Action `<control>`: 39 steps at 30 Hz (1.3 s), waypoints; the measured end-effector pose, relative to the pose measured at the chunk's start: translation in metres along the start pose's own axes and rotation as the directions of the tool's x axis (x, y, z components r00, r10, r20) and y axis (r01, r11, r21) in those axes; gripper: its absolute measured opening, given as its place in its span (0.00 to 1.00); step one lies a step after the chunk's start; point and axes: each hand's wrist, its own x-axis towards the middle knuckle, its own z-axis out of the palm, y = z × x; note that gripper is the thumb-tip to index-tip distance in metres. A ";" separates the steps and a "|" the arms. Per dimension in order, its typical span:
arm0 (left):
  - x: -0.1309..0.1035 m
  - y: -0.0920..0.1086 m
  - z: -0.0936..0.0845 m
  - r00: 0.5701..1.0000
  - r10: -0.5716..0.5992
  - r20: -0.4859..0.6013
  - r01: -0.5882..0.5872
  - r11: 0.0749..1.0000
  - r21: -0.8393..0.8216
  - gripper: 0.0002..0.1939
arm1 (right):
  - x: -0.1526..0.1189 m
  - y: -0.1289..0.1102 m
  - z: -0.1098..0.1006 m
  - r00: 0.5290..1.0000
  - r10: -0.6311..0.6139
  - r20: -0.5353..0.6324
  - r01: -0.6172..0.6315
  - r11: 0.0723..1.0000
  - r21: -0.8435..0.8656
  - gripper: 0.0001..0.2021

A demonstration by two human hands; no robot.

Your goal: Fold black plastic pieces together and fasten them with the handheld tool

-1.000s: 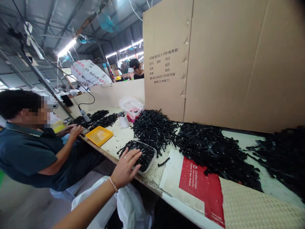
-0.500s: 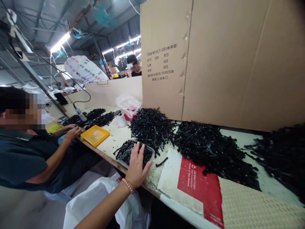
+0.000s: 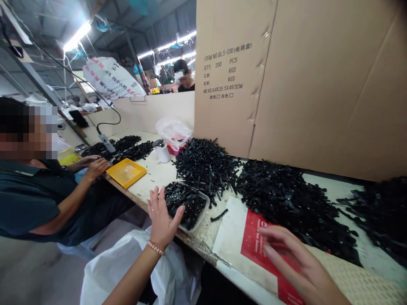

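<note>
My left hand (image 3: 163, 218), with a ring and a beaded bracelet, has its fingers spread and holds nothing. It is at the left edge of a clear plastic tub (image 3: 206, 207) filled with small black strip-like parts (image 3: 184, 203); whether it touches the tub I cannot tell. My right hand (image 3: 291, 258) hovers over a red and white printed cardboard sheet (image 3: 251, 241), fingers apart and slightly bent, nothing visible in it. One loose black strip (image 3: 219, 215) lies between the tub and the sheet. Behind the tub rises a heap of the same black parts (image 3: 206, 165).
More black heaps (image 3: 286, 203) lie to the right, before a tall cardboard box (image 3: 235, 118). A white mug (image 3: 161, 151) and a yellow tray (image 3: 127, 173) stand leftward. A co-worker (image 3: 28, 190) sits at left. A white sack (image 3: 117, 262) hangs below the table edge.
My left hand has moved left, from over the tub to its left edge, uncovering more of the parts. My right hand has come into view at the lower right.
</note>
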 end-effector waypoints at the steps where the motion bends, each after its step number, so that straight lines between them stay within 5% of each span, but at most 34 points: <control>1: -0.004 -0.003 0.001 1.000 -0.031 -0.001 0.031 1.000 0.007 0.39 | 0.021 -0.004 0.018 0.997 -0.022 0.080 0.018 0.999 0.048 0.13; 7: -0.024 -0.005 0.010 0.993 -0.111 -0.026 0.111 0.994 -0.024 0.50 | 0.125 -0.008 0.117 0.958 -0.180 0.224 0.181 0.983 0.015 0.17; 12: -0.028 -0.003 0.019 0.992 -0.129 -0.008 0.129 0.991 -0.020 0.56 | 0.162 0.007 0.153 0.935 -0.223 0.277 0.267 0.954 -0.133 0.19; 25: -0.027 0.001 0.030 0.991 -0.135 0.003 0.135 0.988 -0.072 0.55 | 0.168 -0.015 0.159 0.873 -0.231 0.430 0.372 0.885 -0.280 0.11; 39: -0.027 -0.002 0.029 0.987 -0.154 -0.048 0.146 0.979 -0.144 0.45 | 0.160 -0.006 0.163 0.932 -0.202 0.302 0.264 0.947 -0.182 0.11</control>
